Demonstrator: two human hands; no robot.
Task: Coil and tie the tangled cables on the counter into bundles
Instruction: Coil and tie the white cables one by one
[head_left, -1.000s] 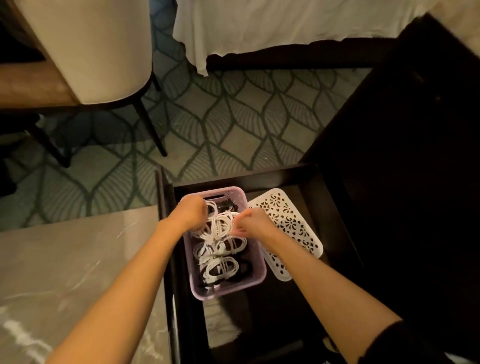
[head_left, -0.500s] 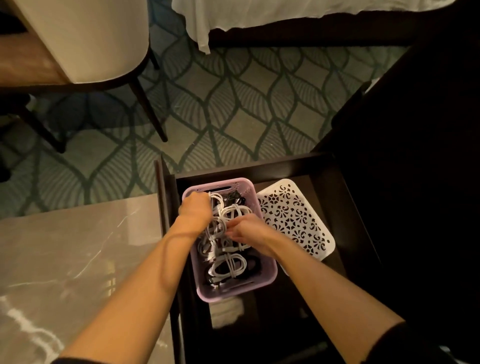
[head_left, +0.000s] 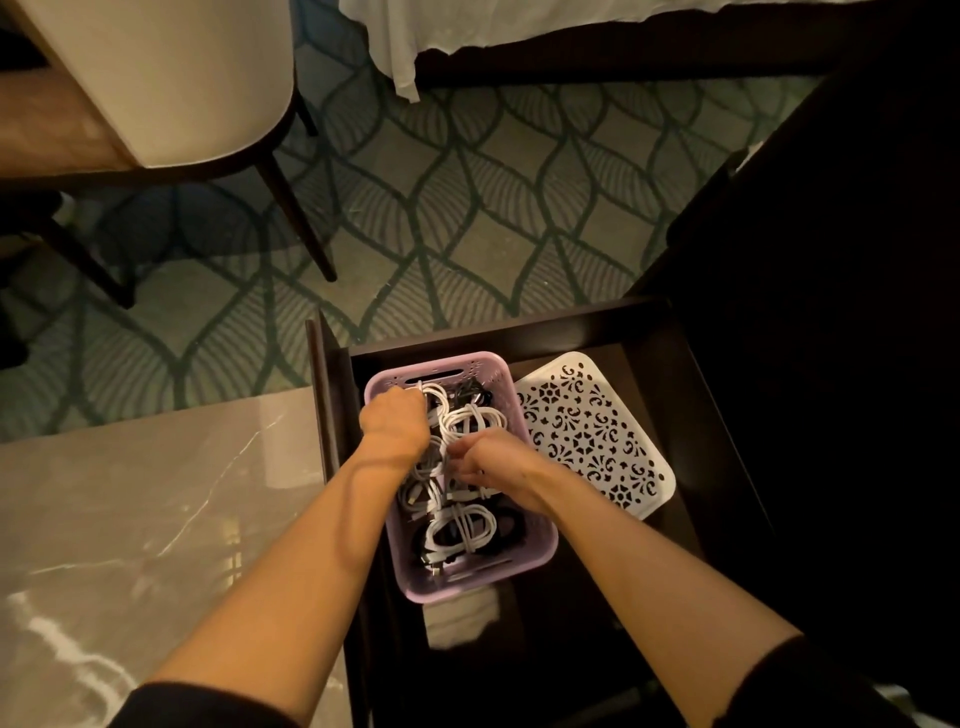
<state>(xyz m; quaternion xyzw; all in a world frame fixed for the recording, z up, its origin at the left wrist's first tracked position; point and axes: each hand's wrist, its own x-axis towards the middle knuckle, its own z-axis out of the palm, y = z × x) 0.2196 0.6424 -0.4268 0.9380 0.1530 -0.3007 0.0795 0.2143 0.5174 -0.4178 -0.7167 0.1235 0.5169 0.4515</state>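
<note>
Position: the open dark drawer (head_left: 519, 332) sits in the lower centre of the frame, to the right of the marble counter (head_left: 156, 519) at the lower left.

Contents: a lilac basket (head_left: 467, 590) stands inside the drawer against its left wall. The cables (head_left: 460, 530) lie in this basket, not on the counter. Most are white and a few are black. Several are wound into loops with a wrap round the middle; one such white loop lies at the near end of the basket, on top of a black one.

A white tray (head_left: 587, 436) with a pierced pattern lies just beside the basket on its right, touching it and tilted.

Left hand (head_left: 395, 423): reaches into the far left corner of the basket. The fingers curl downward among the white loops. The fingertips are hidden, so whether they hold anything cannot be told.

Right hand (head_left: 493, 460): lies over the middle of the basket, close to the left hand. Its fingers are curled in a narrow grip on white strands of the cables.

Both forearms are bare, with dark sleeves at the bottom edge of the frame.

Surroundings: a leaf-patterned carpet (head_left: 441, 208) fills the middle of the frame. A pale chair (head_left: 171, 78) on dark legs stands at the upper left. A white sheet (head_left: 400, 52) hangs at the top.
</note>
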